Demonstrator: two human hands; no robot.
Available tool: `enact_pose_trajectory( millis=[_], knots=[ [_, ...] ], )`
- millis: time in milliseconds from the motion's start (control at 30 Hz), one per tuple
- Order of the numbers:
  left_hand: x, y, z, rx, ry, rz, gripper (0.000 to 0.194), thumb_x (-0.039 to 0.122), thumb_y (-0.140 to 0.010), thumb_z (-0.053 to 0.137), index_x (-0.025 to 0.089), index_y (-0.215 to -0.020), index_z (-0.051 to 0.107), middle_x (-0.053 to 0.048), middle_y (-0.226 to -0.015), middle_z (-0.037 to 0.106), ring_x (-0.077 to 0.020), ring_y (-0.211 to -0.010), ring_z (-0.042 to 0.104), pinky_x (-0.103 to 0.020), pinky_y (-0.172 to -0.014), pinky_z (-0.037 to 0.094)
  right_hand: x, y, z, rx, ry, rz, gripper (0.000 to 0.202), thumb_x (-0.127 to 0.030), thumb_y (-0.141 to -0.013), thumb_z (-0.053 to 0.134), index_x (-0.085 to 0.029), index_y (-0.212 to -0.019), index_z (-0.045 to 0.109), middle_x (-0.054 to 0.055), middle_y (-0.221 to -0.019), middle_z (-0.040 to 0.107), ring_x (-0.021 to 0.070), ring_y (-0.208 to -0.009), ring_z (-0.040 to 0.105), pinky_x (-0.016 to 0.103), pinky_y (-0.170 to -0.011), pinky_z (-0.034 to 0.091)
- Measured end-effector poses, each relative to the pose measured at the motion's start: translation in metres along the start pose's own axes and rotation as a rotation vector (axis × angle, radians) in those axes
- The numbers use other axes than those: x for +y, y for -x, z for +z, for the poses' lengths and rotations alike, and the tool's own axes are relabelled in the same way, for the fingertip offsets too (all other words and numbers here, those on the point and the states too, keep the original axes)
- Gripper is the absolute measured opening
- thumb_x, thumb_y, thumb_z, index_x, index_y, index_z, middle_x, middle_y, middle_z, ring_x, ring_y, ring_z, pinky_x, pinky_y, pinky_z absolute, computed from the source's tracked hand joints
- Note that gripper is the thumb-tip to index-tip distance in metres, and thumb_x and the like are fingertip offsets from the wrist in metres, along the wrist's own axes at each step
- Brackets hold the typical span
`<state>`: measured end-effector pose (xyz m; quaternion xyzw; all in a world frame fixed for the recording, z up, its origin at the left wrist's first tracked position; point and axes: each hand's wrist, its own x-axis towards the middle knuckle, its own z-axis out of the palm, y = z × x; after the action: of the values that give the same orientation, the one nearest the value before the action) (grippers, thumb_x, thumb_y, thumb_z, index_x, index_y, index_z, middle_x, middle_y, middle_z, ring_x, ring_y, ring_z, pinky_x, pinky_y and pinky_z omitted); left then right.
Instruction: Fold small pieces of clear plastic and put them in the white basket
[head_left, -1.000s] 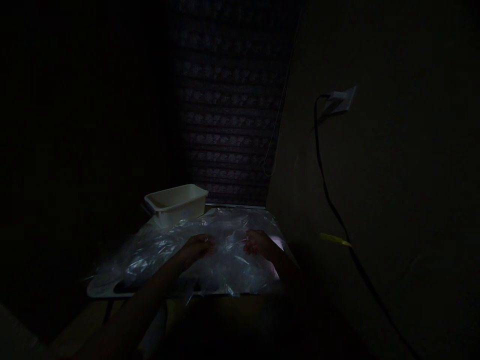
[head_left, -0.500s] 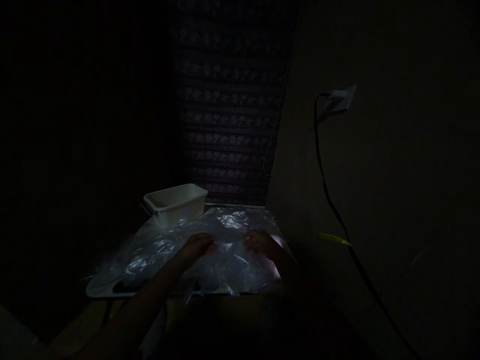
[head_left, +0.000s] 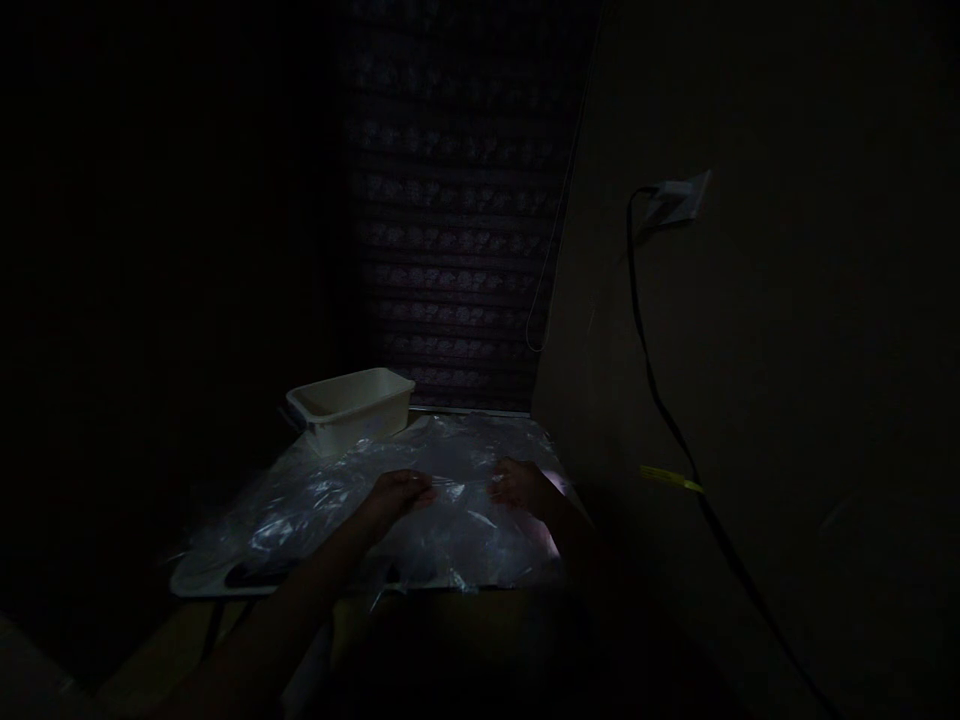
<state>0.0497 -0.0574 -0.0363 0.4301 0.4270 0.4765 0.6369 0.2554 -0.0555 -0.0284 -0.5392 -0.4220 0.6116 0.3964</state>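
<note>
Clear, crinkled plastic (head_left: 457, 535) covers much of a small white table (head_left: 196, 578) in a very dark room. My left hand (head_left: 405, 487) is closed on the left side of a piece of this plastic, fingers pointing right. Facing it, my right hand (head_left: 514, 482) pinches the right side of the same piece. A band of plastic is stretched between the two hands, above the table. More loose plastic (head_left: 300, 510) lies to the left of my left hand. Dim light blurs the fingertips.
A white rectangular tub (head_left: 360, 425) sits at the table's back left. Behind hangs a patterned blind (head_left: 450, 240) with a cord. On the right wall, a black cable (head_left: 656, 390) with a yellow tag (head_left: 667, 479) runs down from a socket (head_left: 679, 200). Pinkish light glows by my right wrist.
The plastic between my hands has drawn into a narrower, flatter band, and the bright reflection behind it has faded. Both hands have barely moved.
</note>
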Motion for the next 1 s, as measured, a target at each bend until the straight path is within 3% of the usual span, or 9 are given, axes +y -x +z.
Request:
enact_pose_trajectory(
  millis=[133, 367, 600, 833, 1000],
  knots=[
    [-0.001, -0.002, 0.002, 0.053, -0.054, -0.048, 0.021, 0.029, -0.048, 0.06, 0.011, -0.054, 0.051, -0.001, -0.048, 0.056, -0.0112, -0.047, 0.054, -0.025, -0.055, 0.044, 0.001, -0.001, -0.001, -0.092, 0.012, 0.057, 0.02, -0.029, -0.066, 0.04, -0.014, -0.078, 0.047, 0.002, -0.051, 0.055, 0.0104, -0.042, 0.051, 0.018, -0.039, 0.029],
    [-0.002, -0.004, -0.002, 0.101, -0.054, -0.094, 0.023, 0.03, -0.048, 0.06, 0.011, -0.051, 0.048, -0.004, -0.047, 0.057, -0.0114, -0.046, 0.054, -0.023, -0.051, 0.043, 0.004, -0.002, -0.011, -0.267, -0.163, -0.01, 0.018, -0.016, -0.067, 0.033, -0.01, -0.065, 0.05, 0.006, -0.059, 0.057, 0.0127, -0.059, 0.055, 0.022, -0.051, 0.034],
    [0.001, 0.0, 0.001, 0.15, -0.032, -0.091, 0.026, 0.027, -0.044, 0.063, 0.013, -0.042, 0.041, 0.003, -0.034, 0.046, -0.0107, -0.045, 0.053, -0.021, -0.051, 0.043, 0.005, -0.004, -0.009, -0.163, 0.014, 0.096, 0.013, -0.023, -0.064, 0.041, -0.012, -0.064, 0.05, 0.004, -0.055, 0.056, 0.0109, -0.05, 0.052, 0.02, -0.045, 0.03],
    [-0.001, -0.003, -0.004, 0.096, -0.013, -0.098, 0.023, 0.026, -0.044, 0.063, 0.012, -0.049, 0.046, 0.001, -0.042, 0.05, -0.0121, -0.048, 0.054, -0.023, -0.05, 0.043, 0.005, -0.005, -0.009, -0.148, 0.102, 0.081, 0.015, -0.025, -0.061, 0.043, -0.011, -0.062, 0.049, 0.004, -0.051, 0.055, 0.0126, -0.046, 0.051, 0.02, -0.042, 0.029],
    [-0.005, -0.006, -0.007, 0.076, 0.0, -0.037, 0.023, 0.017, -0.042, 0.064, 0.013, -0.041, 0.041, 0.006, -0.036, 0.044, -0.0052, -0.038, 0.046, -0.02, -0.051, 0.043, 0.007, -0.003, -0.005, -0.127, -0.106, -0.139, 0.017, -0.022, -0.052, 0.053, -0.014, -0.067, 0.048, 0.003, -0.06, 0.056, 0.0146, -0.053, 0.054, 0.021, -0.044, 0.03]
  ],
)
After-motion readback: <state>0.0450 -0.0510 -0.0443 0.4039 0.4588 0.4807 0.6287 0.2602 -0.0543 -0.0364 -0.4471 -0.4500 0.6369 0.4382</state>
